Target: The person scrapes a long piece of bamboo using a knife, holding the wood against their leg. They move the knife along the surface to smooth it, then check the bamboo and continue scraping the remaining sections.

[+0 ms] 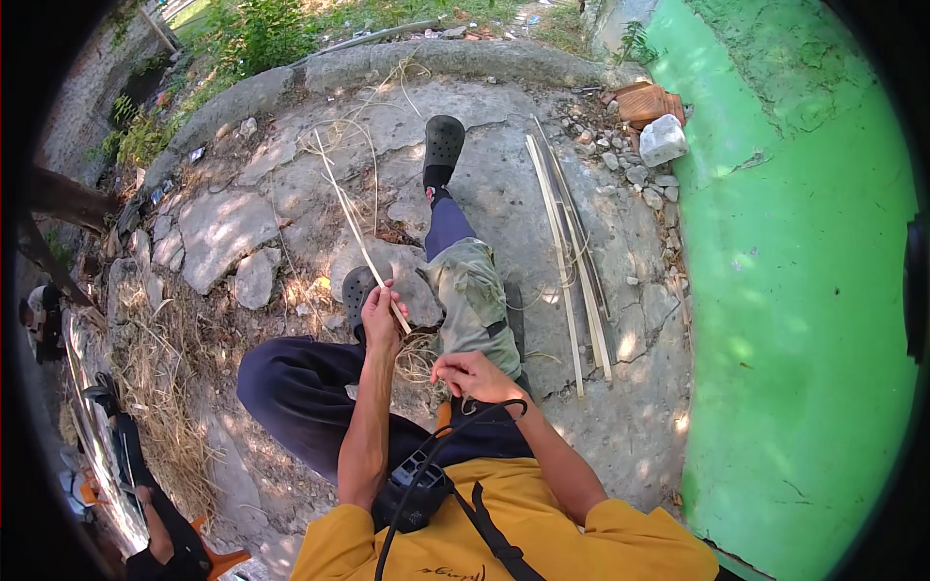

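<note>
The left hand is closed around a long, narrow pale strip, which looks like split wood or bamboo. The strip slants away toward the upper left, over the cracked concrete ground, and its near end sticks out just past the fingers on the side toward the right hand. Whether its far end touches the ground cannot be told.

The right hand is bent inward at the wrist, with its fingers curled, just beside the pale green cloth that covers the extended right leg. Whether those fingers grip anything cannot be made out. An orange object, partly hidden, shows below that hand.

The left leg is folded, and a black clog shows beyond the left hand. Thin, curled fibres lie on the concrete near the strip's far end. To the right of the extended leg, more pale strips lie lengthwise next to darker ones. Beyond them are small stones, a whitish block and a green wall. At the lower left, near dry straw, part of another person is visible.
</note>
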`<state>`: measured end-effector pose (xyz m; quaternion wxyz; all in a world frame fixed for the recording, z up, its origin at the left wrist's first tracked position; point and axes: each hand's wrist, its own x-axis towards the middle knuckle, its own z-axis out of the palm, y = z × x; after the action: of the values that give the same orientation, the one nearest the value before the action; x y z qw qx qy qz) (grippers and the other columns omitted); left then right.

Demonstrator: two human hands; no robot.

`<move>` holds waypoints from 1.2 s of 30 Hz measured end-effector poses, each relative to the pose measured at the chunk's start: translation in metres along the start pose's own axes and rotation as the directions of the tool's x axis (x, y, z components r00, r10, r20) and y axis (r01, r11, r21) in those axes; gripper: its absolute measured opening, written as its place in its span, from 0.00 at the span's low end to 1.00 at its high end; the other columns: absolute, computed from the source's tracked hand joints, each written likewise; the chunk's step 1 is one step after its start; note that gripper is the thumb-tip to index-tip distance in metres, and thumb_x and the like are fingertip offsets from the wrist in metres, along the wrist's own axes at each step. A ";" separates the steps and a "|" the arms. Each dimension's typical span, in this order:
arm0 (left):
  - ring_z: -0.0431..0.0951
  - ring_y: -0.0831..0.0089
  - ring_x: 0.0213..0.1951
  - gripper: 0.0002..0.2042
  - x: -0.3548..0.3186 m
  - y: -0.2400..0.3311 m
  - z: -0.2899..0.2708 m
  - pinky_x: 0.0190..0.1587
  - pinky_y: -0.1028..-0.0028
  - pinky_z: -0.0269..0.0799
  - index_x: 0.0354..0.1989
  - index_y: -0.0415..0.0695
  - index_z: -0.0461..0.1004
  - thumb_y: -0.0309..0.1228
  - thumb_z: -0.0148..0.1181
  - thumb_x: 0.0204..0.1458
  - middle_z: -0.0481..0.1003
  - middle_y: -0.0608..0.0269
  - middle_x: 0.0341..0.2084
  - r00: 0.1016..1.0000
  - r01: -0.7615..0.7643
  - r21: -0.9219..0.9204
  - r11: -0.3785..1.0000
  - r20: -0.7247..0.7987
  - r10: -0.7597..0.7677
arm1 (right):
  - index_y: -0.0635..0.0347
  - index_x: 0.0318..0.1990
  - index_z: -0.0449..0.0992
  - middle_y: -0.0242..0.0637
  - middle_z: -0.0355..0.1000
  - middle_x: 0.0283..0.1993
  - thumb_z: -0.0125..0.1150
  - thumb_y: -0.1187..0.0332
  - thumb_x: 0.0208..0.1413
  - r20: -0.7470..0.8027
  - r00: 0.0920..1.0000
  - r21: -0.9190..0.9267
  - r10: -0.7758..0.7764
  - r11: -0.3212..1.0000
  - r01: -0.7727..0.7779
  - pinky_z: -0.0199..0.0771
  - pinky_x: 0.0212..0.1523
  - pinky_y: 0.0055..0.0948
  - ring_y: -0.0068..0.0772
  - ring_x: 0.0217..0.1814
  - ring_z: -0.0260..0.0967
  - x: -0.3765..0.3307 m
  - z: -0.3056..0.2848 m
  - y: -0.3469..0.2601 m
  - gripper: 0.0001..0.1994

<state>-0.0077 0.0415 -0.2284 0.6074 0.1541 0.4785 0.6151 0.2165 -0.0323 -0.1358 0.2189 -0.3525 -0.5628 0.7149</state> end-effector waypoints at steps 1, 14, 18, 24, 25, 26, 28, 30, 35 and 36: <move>0.78 0.78 0.27 0.15 0.004 0.005 -0.003 0.30 0.77 0.77 0.60 0.39 0.71 0.35 0.53 0.73 0.76 0.68 0.32 1.000 -0.016 0.030 0.999 -0.007 0.017 | 0.63 0.44 0.80 0.26 0.69 0.22 0.53 0.71 0.74 0.003 1.000 0.000 0.002 1.000 -0.002 0.63 0.27 0.23 0.15 0.25 0.66 -0.006 0.001 0.005 0.10; 0.78 0.79 0.27 0.15 -0.023 0.022 0.022 0.29 0.79 0.74 0.61 0.44 0.72 0.38 0.54 0.73 0.75 0.70 0.33 0.998 -0.060 0.194 0.979 0.029 0.056 | 0.61 0.54 0.83 0.40 0.84 0.47 0.67 0.66 0.65 -0.315 0.917 -0.232 -0.246 0.956 0.178 0.77 0.53 0.31 0.33 0.49 0.81 0.036 -0.019 -0.052 0.13; 0.77 0.80 0.26 0.14 -0.021 0.025 0.023 0.27 0.79 0.70 0.59 0.43 0.73 0.38 0.54 0.73 0.73 0.71 0.33 0.992 -0.118 0.231 0.966 -0.009 0.123 | 0.59 0.55 0.82 0.46 0.82 0.49 0.67 0.64 0.63 -0.352 0.855 -0.583 -0.381 0.804 0.118 0.77 0.54 0.40 0.52 0.54 0.80 0.056 -0.026 -0.034 0.16; 0.81 0.77 0.28 0.13 -0.023 0.019 0.021 0.29 0.77 0.78 0.56 0.44 0.73 0.38 0.56 0.72 0.72 0.70 0.32 0.991 -0.131 0.284 0.950 0.013 0.133 | 0.63 0.51 0.82 0.42 0.82 0.44 0.63 0.64 0.67 -0.407 0.875 -0.479 -0.263 0.877 0.041 0.79 0.46 0.32 0.37 0.45 0.82 0.054 -0.033 -0.025 0.13; 0.80 0.78 0.30 0.13 -0.025 0.018 0.022 0.30 0.76 0.80 0.55 0.44 0.74 0.39 0.57 0.71 0.73 0.69 0.34 0.994 -0.113 0.298 0.948 0.047 0.103 | 0.63 0.51 0.82 0.42 0.82 0.44 0.63 0.64 0.67 -0.407 0.873 -0.482 -0.268 0.875 0.044 0.79 0.46 0.32 0.37 0.45 0.82 0.052 -0.035 -0.021 0.13; 0.80 0.78 0.32 0.13 -0.026 0.016 0.023 0.30 0.75 0.80 0.54 0.44 0.74 0.39 0.58 0.71 0.73 0.69 0.35 0.992 -0.118 0.324 0.939 0.089 0.094 | 0.64 0.52 0.82 0.40 0.83 0.45 0.63 0.63 0.68 -0.421 0.888 -0.323 -0.182 0.946 0.041 0.79 0.44 0.30 0.32 0.43 0.82 0.049 -0.037 -0.016 0.14; 0.79 0.79 0.35 0.12 -0.033 0.015 0.033 0.30 0.74 0.82 0.53 0.43 0.75 0.37 0.59 0.70 0.74 0.68 0.35 0.987 -0.113 0.355 0.928 0.144 0.065 | 0.65 0.52 0.81 0.38 0.83 0.45 0.62 0.62 0.69 -0.426 0.900 -0.155 -0.096 0.987 0.031 0.78 0.42 0.27 0.27 0.42 0.82 0.043 -0.040 -0.007 0.15; 0.77 0.81 0.33 0.09 -0.037 0.011 0.039 0.31 0.75 0.82 0.48 0.41 0.75 0.34 0.60 0.69 0.75 0.68 0.36 0.972 -0.136 0.337 0.931 0.226 0.061 | 0.65 0.56 0.79 0.34 0.83 0.44 0.62 0.63 0.71 -0.342 0.933 0.036 0.113 0.994 -0.107 0.77 0.41 0.23 0.21 0.41 0.81 0.038 -0.039 -0.001 0.15; 0.76 0.83 0.32 0.06 -0.042 0.010 0.047 0.32 0.79 0.75 0.47 0.41 0.74 0.30 0.60 0.69 0.76 0.69 0.37 0.933 -0.080 0.375 0.923 0.354 -0.063 | 0.65 0.54 0.79 0.32 0.83 0.40 0.67 0.66 0.67 -0.338 0.935 0.054 0.108 0.994 -0.095 0.75 0.39 0.21 0.18 0.39 0.79 0.025 -0.029 0.009 0.14; 0.74 0.84 0.30 0.07 -0.045 0.011 0.055 0.30 0.79 0.72 0.45 0.40 0.73 0.31 0.60 0.69 0.75 0.70 0.32 0.924 -0.118 0.361 0.925 0.382 -0.031 | 0.66 0.53 0.80 0.33 0.83 0.39 0.69 0.68 0.66 -0.366 0.925 0.052 0.104 0.994 -0.091 0.76 0.38 0.21 0.19 0.38 0.79 0.023 -0.029 0.010 0.13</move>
<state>0.0373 0.0256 -0.1750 0.6334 0.3953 0.4570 0.4835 0.2245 0.0000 -0.1545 0.2904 -0.5040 -0.4815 0.6556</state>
